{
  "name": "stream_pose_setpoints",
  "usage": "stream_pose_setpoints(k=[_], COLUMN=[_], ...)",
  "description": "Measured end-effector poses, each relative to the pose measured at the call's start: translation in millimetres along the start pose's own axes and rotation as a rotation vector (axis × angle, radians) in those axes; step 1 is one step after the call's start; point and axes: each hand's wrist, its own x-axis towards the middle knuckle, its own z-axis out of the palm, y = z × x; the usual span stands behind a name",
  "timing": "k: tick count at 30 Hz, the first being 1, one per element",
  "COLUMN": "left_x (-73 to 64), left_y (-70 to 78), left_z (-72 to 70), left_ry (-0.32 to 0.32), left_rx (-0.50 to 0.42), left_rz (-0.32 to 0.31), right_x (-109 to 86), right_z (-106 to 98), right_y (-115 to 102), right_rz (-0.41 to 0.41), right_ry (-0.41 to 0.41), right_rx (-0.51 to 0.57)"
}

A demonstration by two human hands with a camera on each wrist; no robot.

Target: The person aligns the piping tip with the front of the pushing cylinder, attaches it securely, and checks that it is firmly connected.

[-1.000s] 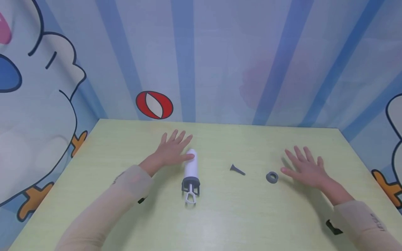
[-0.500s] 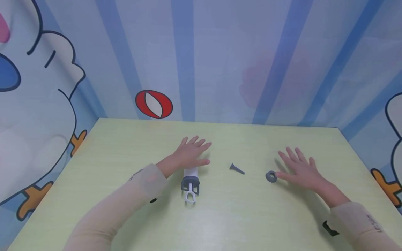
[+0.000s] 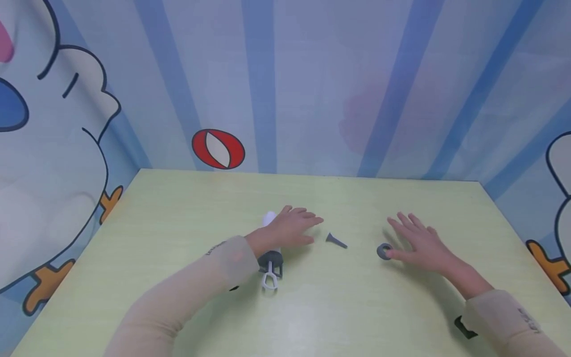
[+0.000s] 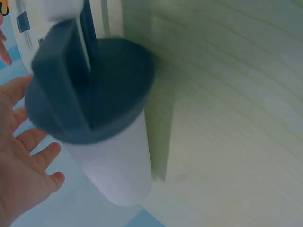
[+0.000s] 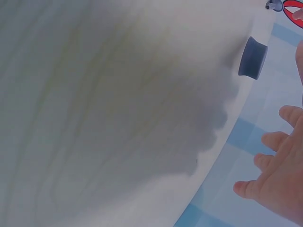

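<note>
A large white syringe (image 3: 269, 218) with a dark grey collar (image 3: 273, 259) and a loop-ended plunger (image 3: 269, 281) lies on the table. My left hand (image 3: 294, 228) passes over its barrel, fingers stretched out to the right and holding nothing; the left wrist view shows the collar (image 4: 109, 90) up close. Just beyond those fingertips lies a small grey cone-shaped nozzle (image 3: 335, 240). Farther right is a dark grey ring (image 3: 380, 252), with the thumb of my right hand (image 3: 419, 248) overlapping its edge. The other right fingers are spread.
The pale wooden table (image 3: 312, 317) ends at a back edge against a blue striped wall cloth (image 3: 312, 89). Cartoon prints cover the side cloths (image 3: 53, 173), and a red ball print (image 3: 218, 148) shows above the back edge.
My left hand has moved right, across the syringe's barrel toward the nozzle. The right hand has shifted slightly left, bringing its thumb to the ring. Syringe, nozzle and ring lie where they were.
</note>
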Motion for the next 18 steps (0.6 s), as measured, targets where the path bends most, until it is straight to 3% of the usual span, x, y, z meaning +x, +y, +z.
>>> stream_pose_setpoints(k=[7,18], left_x=[4.3,8.3], left_y=[8.4,13.4], left_z=[7.7,20.8], left_ry=[0.031,0.071], left_rx=[0.011,0.113], left_rz=[0.081,0.186], right_x=[-0.1,-0.4], right_z=[0.8,3.1], right_y=[-3.2,-7.1], right_rz=[-0.055,-0.078], right_ry=[0.027,-0.001], right_rx=[0.02,0.085])
